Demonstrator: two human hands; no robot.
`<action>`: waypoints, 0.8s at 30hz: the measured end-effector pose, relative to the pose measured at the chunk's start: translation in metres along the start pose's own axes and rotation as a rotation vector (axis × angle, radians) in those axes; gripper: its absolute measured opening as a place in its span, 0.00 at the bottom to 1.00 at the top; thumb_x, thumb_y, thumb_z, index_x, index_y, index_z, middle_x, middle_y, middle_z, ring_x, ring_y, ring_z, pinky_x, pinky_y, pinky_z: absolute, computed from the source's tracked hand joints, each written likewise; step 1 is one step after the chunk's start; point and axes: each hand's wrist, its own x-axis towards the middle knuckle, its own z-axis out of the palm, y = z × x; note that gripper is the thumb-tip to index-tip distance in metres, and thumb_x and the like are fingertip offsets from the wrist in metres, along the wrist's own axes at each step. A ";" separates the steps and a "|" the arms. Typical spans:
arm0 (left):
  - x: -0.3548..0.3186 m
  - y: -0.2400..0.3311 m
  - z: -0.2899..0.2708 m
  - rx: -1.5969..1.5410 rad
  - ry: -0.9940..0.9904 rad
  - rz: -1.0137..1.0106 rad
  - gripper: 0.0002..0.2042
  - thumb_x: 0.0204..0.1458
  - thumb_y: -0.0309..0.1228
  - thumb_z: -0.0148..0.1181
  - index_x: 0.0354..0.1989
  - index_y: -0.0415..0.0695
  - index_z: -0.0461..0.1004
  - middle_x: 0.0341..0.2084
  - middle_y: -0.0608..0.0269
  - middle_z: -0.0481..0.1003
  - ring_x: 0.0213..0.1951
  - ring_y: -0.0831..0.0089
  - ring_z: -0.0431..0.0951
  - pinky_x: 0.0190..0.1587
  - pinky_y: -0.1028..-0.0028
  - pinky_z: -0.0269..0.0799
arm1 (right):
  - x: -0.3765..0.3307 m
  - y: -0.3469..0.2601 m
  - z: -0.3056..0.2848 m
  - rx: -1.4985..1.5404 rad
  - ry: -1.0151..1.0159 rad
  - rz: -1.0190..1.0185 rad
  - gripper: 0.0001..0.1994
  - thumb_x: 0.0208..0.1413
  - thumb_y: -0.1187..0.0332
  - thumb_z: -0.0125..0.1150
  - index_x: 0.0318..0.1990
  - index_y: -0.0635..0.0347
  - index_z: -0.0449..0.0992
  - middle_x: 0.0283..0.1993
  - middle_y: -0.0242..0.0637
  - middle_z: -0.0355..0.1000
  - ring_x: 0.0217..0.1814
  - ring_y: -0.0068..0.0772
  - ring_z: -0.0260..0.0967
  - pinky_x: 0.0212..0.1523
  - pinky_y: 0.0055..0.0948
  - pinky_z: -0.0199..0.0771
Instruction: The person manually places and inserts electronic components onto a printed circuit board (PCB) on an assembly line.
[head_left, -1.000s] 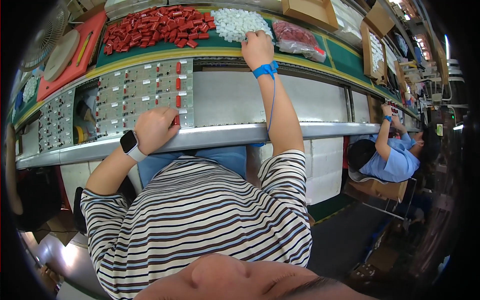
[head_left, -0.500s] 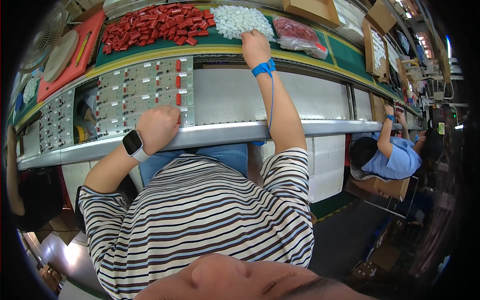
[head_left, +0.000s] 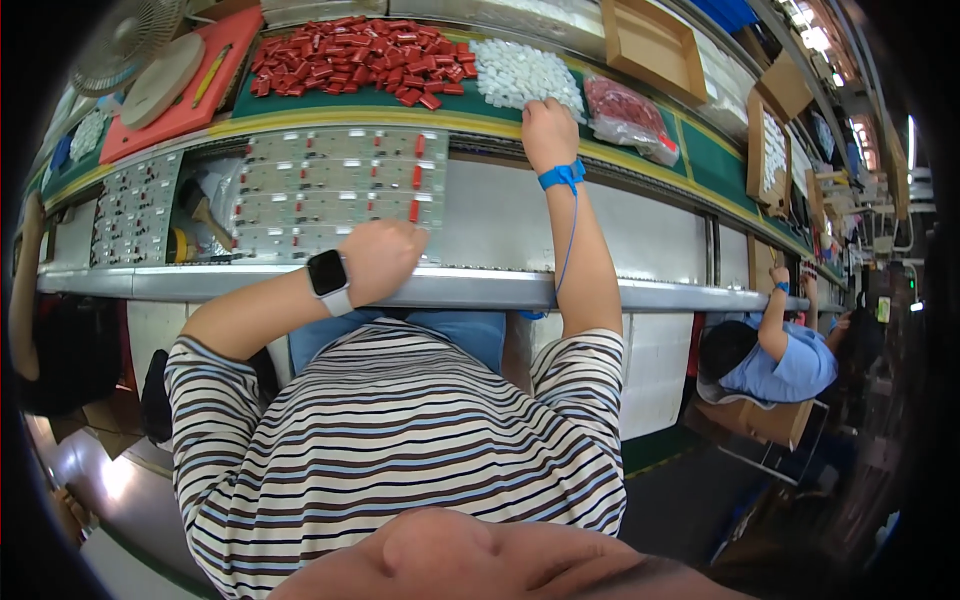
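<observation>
My left hand [head_left: 383,260], with a watch on its wrist, is curled closed at the near right corner of a green circuit board panel [head_left: 335,185]. Its fingertips are hidden, so whatever they hold cannot be made out. Small parts stud the panel, and taller red block-shaped components [head_left: 416,178] stand in a column along its right side. My right hand [head_left: 550,128], wearing a blue wrist strap [head_left: 562,175] with a cord, reaches to the near edge of a heap of small white pieces [head_left: 522,72]. Its fingers are bent together, their tips out of sight against the heap.
Left of the white heap lies a pile of red components [head_left: 350,60]; right of it, a clear bag of dark red parts [head_left: 628,115]. Another board panel [head_left: 135,210] sits further left on the rails. A metal rail [head_left: 480,290] runs in front of me. A co-worker [head_left: 770,355] sits at right.
The whole view has shifted, so the bench appears further right and lower. My right hand has drawn slightly toward the near edge of the white heap. My left hand stays at the panel's corner.
</observation>
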 end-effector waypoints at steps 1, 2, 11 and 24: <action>0.006 0.005 0.001 -0.044 -0.022 0.012 0.09 0.41 0.27 0.55 0.32 0.40 0.69 0.23 0.56 0.73 0.29 0.59 0.75 0.30 0.65 0.71 | 0.000 -0.002 0.001 0.008 0.004 -0.017 0.05 0.44 0.67 0.59 0.25 0.59 0.75 0.29 0.41 0.70 0.36 0.45 0.68 0.36 0.41 0.69; 0.010 0.008 0.003 -0.078 -0.008 0.021 0.09 0.42 0.27 0.55 0.34 0.41 0.68 0.23 0.56 0.73 0.29 0.59 0.75 0.30 0.64 0.71 | 0.001 -0.004 0.000 0.032 -0.006 -0.005 0.06 0.44 0.67 0.60 0.26 0.58 0.76 0.30 0.42 0.70 0.36 0.45 0.68 0.36 0.41 0.69; 0.063 -0.087 -0.030 0.054 0.390 -0.177 0.09 0.43 0.26 0.53 0.35 0.43 0.69 0.32 0.53 0.71 0.36 0.56 0.73 0.35 0.61 0.70 | -0.001 0.002 0.001 -0.015 0.001 -0.004 0.04 0.46 0.72 0.53 0.25 0.59 0.74 0.30 0.44 0.69 0.34 0.47 0.68 0.34 0.41 0.69; 0.060 -0.192 -0.037 0.460 0.502 -0.379 0.16 0.46 0.24 0.49 0.46 0.45 0.66 0.36 0.56 0.69 0.41 0.60 0.72 0.37 0.66 0.73 | -0.002 -0.079 -0.024 0.617 -0.158 -0.133 0.04 0.50 0.71 0.55 0.32 0.60 0.72 0.32 0.43 0.69 0.35 0.48 0.67 0.35 0.39 0.68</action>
